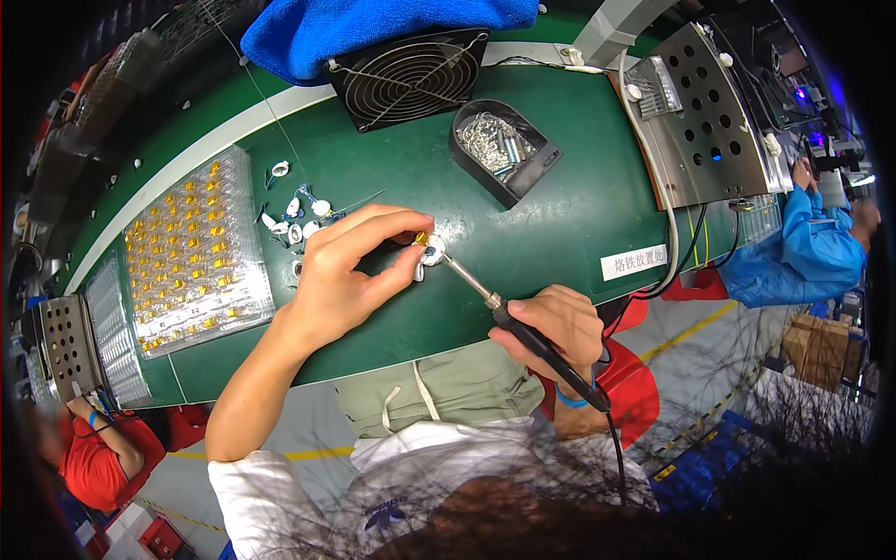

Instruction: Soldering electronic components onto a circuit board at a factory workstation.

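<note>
Left hand: we pinch a small white part, fingers curled (above the green worktop).
Right hand: we grip the soldering iron, tip touching the part.

Small white-and-gold part: mostly covered by the fingers of the left hand; its form cannot be told. Soldering iron: tip meets that part, contact point too small to resolve; grip hidden inside the right hand. Black bin, beyond both hands: metal contents too small to identify. Clear tray, left of the left hand: gold pieces indistinct.
</note>
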`<state>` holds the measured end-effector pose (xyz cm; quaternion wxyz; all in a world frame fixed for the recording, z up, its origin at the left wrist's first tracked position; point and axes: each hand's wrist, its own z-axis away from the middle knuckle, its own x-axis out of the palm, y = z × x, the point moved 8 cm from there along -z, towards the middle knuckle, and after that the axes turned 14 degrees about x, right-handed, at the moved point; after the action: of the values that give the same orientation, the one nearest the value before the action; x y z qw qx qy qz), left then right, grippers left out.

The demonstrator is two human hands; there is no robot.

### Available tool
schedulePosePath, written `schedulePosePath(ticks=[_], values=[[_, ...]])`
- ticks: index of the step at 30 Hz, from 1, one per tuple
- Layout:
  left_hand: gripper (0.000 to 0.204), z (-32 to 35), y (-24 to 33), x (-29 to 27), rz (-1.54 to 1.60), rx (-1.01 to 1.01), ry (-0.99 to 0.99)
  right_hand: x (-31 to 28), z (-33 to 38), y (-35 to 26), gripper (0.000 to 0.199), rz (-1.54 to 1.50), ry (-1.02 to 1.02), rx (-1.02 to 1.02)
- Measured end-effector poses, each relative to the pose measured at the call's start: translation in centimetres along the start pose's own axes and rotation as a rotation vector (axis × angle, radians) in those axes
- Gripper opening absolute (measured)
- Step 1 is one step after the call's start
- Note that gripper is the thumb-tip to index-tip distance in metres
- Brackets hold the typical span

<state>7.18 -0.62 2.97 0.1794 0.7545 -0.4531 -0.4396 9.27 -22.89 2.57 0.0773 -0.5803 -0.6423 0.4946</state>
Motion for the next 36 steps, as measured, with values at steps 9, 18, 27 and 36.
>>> schedulePosePath(ticks=[9, 18, 27, 36], values=[[0.028, 0.4, 1.4, -0.6, -0.029, 0.111, -0.017, -1.1, -2.1, 0.3, 0.053, 0.313, 0.178, 0.092], [0.012, 1.4, 0.0, -12.9, -0.246, -0.16, 0.161, 0.5, -1.1, 1.2, 0.056, 0.106, 0.159, 0.137], [0.025, -7.2, -17.0, -20.5, -0.54, -0.235, 0.073, 1.4, 0.1, 3.2, 0.047, -0.047, 0.227, 0.147], [0.026, -9.6, -27.8, -20.1, -0.747, -0.444, 0.027, 1.4, 0.5, 3.1, 0.045, -0.066, 0.233, 0.065]])
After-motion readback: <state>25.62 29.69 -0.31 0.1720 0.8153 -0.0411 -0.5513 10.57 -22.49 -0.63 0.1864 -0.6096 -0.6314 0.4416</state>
